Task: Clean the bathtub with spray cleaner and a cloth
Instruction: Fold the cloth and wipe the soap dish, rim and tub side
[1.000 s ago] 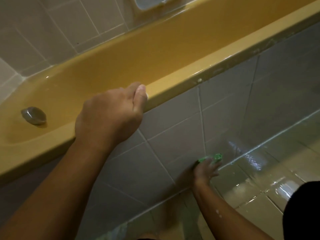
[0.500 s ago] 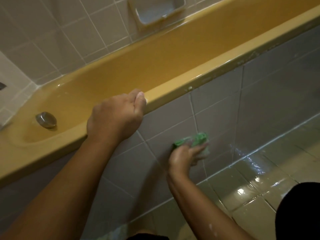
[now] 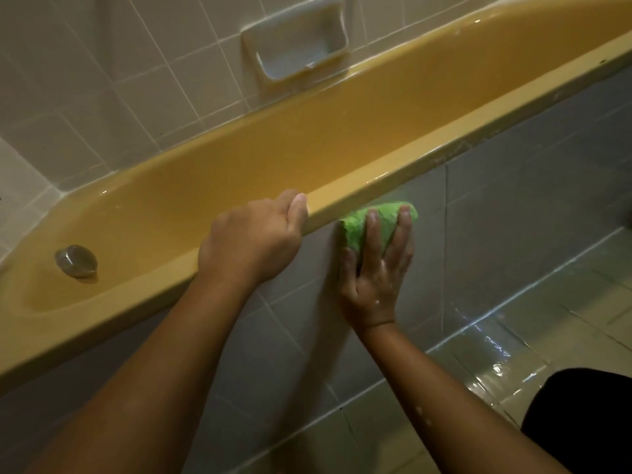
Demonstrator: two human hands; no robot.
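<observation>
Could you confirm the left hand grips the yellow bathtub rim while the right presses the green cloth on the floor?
Not the floor: the head view shows the right hand pressing the green cloth against the grey tiled tub side.

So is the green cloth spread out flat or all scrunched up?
Scrunched up. The cloth is a bunched wad under the right hand, pressed on the grey tiles just below the tub rim.

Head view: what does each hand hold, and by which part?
The right hand cups the bunched green cloth, fingers over its outer face, against the tiled panel. The left hand grips the bathtub rim.
</observation>
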